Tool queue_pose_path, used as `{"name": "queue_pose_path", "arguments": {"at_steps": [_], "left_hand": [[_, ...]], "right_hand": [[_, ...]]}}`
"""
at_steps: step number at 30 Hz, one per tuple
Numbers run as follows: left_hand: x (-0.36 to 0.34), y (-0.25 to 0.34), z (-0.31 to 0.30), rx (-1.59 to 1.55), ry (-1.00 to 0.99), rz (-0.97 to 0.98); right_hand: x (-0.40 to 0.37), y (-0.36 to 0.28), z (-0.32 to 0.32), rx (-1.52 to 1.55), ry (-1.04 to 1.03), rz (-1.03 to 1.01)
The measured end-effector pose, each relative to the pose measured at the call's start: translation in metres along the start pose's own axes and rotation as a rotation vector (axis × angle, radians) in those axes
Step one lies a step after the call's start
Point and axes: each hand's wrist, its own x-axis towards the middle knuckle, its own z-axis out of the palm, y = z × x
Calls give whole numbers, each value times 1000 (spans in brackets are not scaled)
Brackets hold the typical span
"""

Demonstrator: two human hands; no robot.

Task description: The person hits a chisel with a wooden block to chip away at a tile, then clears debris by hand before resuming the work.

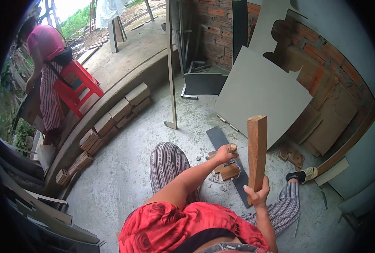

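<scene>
My left hand (223, 155) is closed around the wooden handle of a chisel (233, 147), with a little of its metal showing below the fist. Under it lies a small block of brown wood (229, 172) with wood chips around it. That block rests on a long dark board (218, 138) on the floor. In my right hand (258, 193) a thick squared wooden bar (257, 143) stands upright, gripped near its lower end. The bar is raised beside the chisel and does not touch it. Exactly where the chisel's tip meets the block is hidden.
A large grey panel (263, 95) leans ahead. Cut wood pieces (292, 155) lie to the right. A thin post (171, 63) stands before me. Bricks (120, 111) line the curved ledge at left, where another person (46, 46) sits on a red stool (80, 90).
</scene>
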Motion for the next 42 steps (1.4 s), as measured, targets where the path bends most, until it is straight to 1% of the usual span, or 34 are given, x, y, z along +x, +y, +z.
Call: {"name": "queue_pose_path", "arguments": {"at_steps": [2,3,5,6,7,8,9,11,12,14,15,17,18,19,20,21,22,23,24,26,27,28,30,32,34,36,37,38,39,40,41,42], "left_hand": [[-3,4,1,31,29,31],[-3,5,1,16,4,10],[-6,9,1,25,-15,0],[-6,11,1,39,-32,-6],[-2,3,3,39,-33,-5],[3,-10,6,18,-13,61],[2,-5,6,-3,7,127],[-3,1,7,-33,9,119],[-7,8,6,-63,13,109],[-5,5,8,-45,19,130],[-4,1,11,-33,30,146],[0,-8,11,-1,13,118],[1,-5,10,32,-2,92],[1,-4,9,33,-9,97],[-1,2,5,23,13,50],[-4,8,3,17,27,5],[4,-6,4,-87,35,17],[3,2,2,-84,112,-8],[2,14,-2,-75,178,-28],[5,35,-12,-266,207,-46],[0,61,-19,-346,184,-90],[-10,92,-28,-421,161,-141],[-20,127,-46,-510,68,-72],[-38,170,-62,-517,5,-1],[-43,187,-82,-397,-55,62],[-34,180,-106,-262,-81,73],[-28,169,-116,-229,-58,44],[-25,157,-123,-207,22,4],[-16,132,-131,-173,94,-45],[-8,114,-131,-203,272,-190],[12,86,-137,-174,366,-174],[9,95,-134,-274,334,-225]], "right_hand": [[1,-2,1,-26,-11,-26],[0,-3,2,-29,-14,-17],[3,-5,5,-16,55,-121],[5,-5,4,-18,55,-122],[6,-5,2,-149,34,-110],[7,-5,1,-280,15,-98],[10,-1,-2,-279,18,-99],[15,11,-8,-730,-208,229],[13,12,-6,-728,-203,231],[9,16,-4,-416,-120,237],[8,21,-4,-419,-119,234],[4,38,-2,-68,-88,404],[4,47,-2,-67,-82,403],[6,57,-5,16,-53,491],[8,68,-8,102,-19,580],[10,80,-10,109,2,580],[11,93,-15,21,30,571],[10,102,-19,-62,68,566],[9,107,-22,-41,123,573],[8,113,-34,-751,62,741],[5,128,-41,-775,55,818],[2,138,-45,-739,116,855],[-4,153,-57,-1011,-9,883],[3,166,-58,-1020,-4,978],[14,124,-51,-1030,-120,737],[28,107,-49,-811,-195,316],[36,50,-50,-544,-408,318],[40,-31,-54,-268,-619,335],[38,-77,-57,-170,-804,148],[34,-124,-61,-177,-927,-168],[25,-168,-63,-87,-1010,-375],[14,-211,-65,-95,-1100,-672]]}}
